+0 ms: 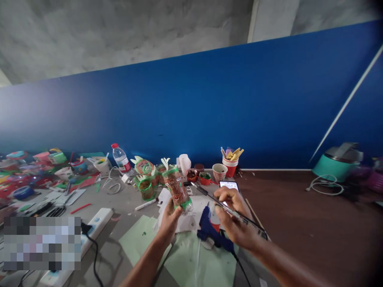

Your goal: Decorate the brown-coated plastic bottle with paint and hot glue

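My left hand [172, 217] is wrapped round the lower end of a small decorated plastic bottle [176, 187]. The bottle is clear with brown filling, green bands and white leaf-like pieces on top, and it leans to the left. Between the fingers of my right hand [235, 215] is a slim pen [229, 209] with a black grip and see-through barrel. Its tip points left toward the bottle, apparently a short way from it. Below, a dark blue glue gun [209, 227] lies on white paper and pale green sheets [197, 259], its cord running toward me.
Behind stand similar green-trimmed pots [146, 189], small cups of colour [205, 178], a paper cup [220, 172] and a red cup of tools [230, 167]. A phone [229, 185] lies beyond my right hand. Left are a power strip [97, 223], a water bottle [121, 159] and craft clutter.
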`<state>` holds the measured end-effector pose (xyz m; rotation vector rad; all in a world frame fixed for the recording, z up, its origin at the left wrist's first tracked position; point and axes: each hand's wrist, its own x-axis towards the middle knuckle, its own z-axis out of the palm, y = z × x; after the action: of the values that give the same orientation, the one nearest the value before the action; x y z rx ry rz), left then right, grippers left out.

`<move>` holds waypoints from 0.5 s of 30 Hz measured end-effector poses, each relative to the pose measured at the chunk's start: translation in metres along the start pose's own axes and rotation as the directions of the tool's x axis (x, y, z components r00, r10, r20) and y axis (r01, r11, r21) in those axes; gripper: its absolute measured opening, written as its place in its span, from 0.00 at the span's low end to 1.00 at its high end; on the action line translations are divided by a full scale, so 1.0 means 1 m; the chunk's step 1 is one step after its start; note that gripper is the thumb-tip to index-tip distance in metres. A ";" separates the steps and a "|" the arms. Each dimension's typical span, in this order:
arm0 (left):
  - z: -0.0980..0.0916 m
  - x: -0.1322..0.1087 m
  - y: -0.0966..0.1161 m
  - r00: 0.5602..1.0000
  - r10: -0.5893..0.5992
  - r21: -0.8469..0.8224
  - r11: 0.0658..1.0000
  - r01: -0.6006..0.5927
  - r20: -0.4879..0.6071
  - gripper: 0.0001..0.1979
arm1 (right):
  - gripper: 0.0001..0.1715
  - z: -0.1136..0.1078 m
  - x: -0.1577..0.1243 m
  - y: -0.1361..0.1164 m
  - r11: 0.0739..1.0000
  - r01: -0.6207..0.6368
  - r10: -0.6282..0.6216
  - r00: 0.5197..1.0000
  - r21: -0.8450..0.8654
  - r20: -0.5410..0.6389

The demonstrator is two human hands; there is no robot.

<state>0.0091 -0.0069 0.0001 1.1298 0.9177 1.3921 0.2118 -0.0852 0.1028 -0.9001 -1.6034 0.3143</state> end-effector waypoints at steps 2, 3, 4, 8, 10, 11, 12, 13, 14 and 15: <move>0.001 -0.002 0.000 0.999 0.023 -0.027 0.999 -0.022 0.047 0.35 | 0.03 0.008 -0.004 -0.001 0.990 -0.093 0.099 0.994 0.103 -0.052; 0.002 -0.002 0.000 0.998 0.035 -0.027 0.999 -0.033 0.060 0.35 | 0.05 0.012 -0.005 -0.001 0.982 -0.119 0.126 0.991 0.144 -0.042; 0.002 -0.004 0.002 0.997 0.044 -0.014 0.999 -0.043 0.059 0.35 | 0.08 0.016 -0.005 0.000 0.977 -0.126 0.133 0.991 0.172 -0.029; 0.005 -0.008 0.008 0.995 0.053 0.037 0.998 -0.057 0.088 0.37 | 0.15 0.025 0.000 0.006 0.980 -0.031 0.036 0.999 0.199 -0.021; 0.006 -0.010 0.009 0.992 0.046 0.053 0.997 -0.053 0.115 0.38 | 0.15 0.026 0.002 0.008 0.977 0.038 -0.041 0.999 0.209 0.012; 0.006 -0.010 0.009 0.991 0.045 0.060 0.997 -0.053 0.124 0.39 | 0.14 0.027 0.002 0.010 0.975 0.073 -0.082 0.996 0.210 0.034; 0.006 -0.011 0.008 0.991 0.047 0.069 0.996 -0.056 0.127 0.39 | 0.12 0.027 0.002 0.011 0.973 0.109 -0.122 0.991 0.205 0.053; 0.006 -0.011 0.007 0.990 0.049 0.084 0.995 -0.060 0.130 0.38 | 0.10 0.028 0.001 0.012 0.971 0.141 -0.156 0.986 0.196 0.063; 0.006 -0.011 0.006 0.990 0.052 0.105 0.992 -0.066 0.134 0.38 | 0.09 0.028 0.000 0.013 0.969 0.167 -0.182 0.981 0.183 0.064; 0.006 -0.010 0.004 0.989 0.058 0.127 0.989 -0.076 0.135 0.37 | 0.08 0.029 -0.001 0.014 0.968 0.187 -0.199 0.978 0.169 0.058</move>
<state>0.0132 -0.0180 0.0041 1.3473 0.8943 1.3091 0.1903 -0.0687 0.0855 -0.6078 -1.6927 0.3396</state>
